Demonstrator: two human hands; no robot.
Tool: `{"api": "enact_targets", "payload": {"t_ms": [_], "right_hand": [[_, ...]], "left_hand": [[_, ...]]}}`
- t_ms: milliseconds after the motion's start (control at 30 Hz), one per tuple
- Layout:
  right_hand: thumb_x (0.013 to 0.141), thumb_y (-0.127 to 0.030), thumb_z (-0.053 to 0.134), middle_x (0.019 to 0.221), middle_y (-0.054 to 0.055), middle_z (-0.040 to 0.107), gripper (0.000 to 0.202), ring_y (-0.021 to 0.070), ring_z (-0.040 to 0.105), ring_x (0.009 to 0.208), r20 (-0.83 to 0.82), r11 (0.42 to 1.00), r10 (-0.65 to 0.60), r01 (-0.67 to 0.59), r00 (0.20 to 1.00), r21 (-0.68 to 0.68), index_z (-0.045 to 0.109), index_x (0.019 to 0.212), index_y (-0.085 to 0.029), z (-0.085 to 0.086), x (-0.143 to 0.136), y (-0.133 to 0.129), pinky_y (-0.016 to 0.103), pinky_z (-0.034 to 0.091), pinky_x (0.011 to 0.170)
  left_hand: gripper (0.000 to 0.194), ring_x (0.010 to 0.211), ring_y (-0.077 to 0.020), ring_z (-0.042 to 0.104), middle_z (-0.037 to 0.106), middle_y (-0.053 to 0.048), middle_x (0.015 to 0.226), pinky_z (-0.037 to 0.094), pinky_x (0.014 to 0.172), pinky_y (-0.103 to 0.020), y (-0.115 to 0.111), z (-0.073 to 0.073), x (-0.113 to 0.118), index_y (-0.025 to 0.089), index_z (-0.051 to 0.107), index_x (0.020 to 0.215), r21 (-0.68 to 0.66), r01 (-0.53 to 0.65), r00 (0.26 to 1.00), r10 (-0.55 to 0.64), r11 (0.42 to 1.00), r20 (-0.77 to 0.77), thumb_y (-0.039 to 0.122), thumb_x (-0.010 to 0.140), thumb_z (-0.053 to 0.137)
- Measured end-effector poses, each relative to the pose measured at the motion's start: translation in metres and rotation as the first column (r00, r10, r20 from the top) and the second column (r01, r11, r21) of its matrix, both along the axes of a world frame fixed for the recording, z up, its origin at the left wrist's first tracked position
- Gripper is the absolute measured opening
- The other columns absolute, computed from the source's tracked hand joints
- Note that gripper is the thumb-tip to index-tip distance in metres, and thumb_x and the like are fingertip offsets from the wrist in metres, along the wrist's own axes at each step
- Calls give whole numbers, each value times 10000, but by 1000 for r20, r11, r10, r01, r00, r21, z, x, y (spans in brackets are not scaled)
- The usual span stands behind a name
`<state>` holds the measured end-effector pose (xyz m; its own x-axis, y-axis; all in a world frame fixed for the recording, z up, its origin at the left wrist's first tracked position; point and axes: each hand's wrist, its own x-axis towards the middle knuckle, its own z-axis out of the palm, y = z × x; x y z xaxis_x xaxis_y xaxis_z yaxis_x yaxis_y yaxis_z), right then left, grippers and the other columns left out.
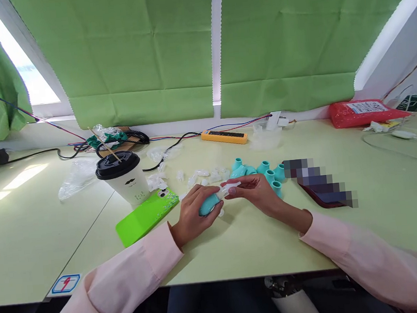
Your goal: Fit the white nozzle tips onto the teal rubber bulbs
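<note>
My left hand (196, 212) is wrapped round a turquoise rounded piece (209, 204) above the middle of the table. From the right, my right hand (257, 193) pinches a small translucent white part (232, 185) at the neck end of that piece. Just behind my right hand lie several turquoise pieces (265, 165) with round openings. Several small clear plastic parts (202, 173) are scattered behind my left hand. A small clear ring-like part (221, 213) rests beneath the held piece.
A lidded paper cup (132, 183) with a stick stands at left beside a green phone case (144, 220). A dark phone (320, 185) lies at right. Farther back are an orange power strip (224, 137), cables, plastic bags and a red package (365, 112).
</note>
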<state>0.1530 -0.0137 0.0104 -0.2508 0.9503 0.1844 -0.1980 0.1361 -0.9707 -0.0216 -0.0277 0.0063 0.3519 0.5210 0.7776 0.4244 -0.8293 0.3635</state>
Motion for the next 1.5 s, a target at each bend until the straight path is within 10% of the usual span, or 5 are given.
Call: {"api": "enact_targets", "payload": {"t_ms": [200, 467, 967, 1167, 1500], "right_hand": [[572, -253, 683, 747, 33, 671, 215, 149, 617, 618, 119, 938, -300, 269, 947, 220, 658, 769, -170, 42, 8, -10, 317, 520, 641], [623, -314, 634, 700, 33, 632, 254, 127, 594, 552, 85, 484, -804, 565, 588, 669, 636, 811, -143, 79, 67, 32, 280, 503, 575], [622, -345, 567, 678, 72, 641, 256, 191, 577, 646, 577, 599, -786, 499, 220, 626, 642, 751, -138, 18, 105, 115, 351, 441, 638], [635, -435, 537, 905, 100, 617, 432, 278, 534, 848, 530, 477, -847, 479, 28, 737, 570, 977, -173, 29, 94, 100, 440, 406, 689], [798, -142, 335, 1131, 93, 485, 264, 221, 418, 1008, 378, 279, -838, -287, 393, 916, 509, 991, -189, 22, 16, 38, 388, 370, 786]], "left_hand": [[622, 1058, -203, 400, 363, -120, 1228, 385, 855, -365, 0, 0, -4, 186, 186, 1241, -174, 86, 995, -94, 981, -37, 228, 719, 522], [470, 1098, -225, 332, 337, -100, 1217, 339, 893, -392, 6, -1, -1, 189, 314, 1181, -222, -87, 960, 22, 971, -280, 242, 736, 456], [190, 791, -208, 474, 535, -68, 798, 404, 664, -325, 7, -7, 2, 176, 569, 806, -168, -291, 736, 109, 942, -668, 272, 671, 476], [285, 763, -193, 522, 551, -66, 860, 419, 617, -286, 8, -5, 2, 176, 538, 934, -254, -301, 781, 86, 919, -618, 320, 694, 486], [329, 710, -168, 528, 549, -49, 869, 415, 625, -275, 14, -4, -3, 173, 540, 890, -345, -256, 856, 47, 903, -514, 423, 676, 544]]}}
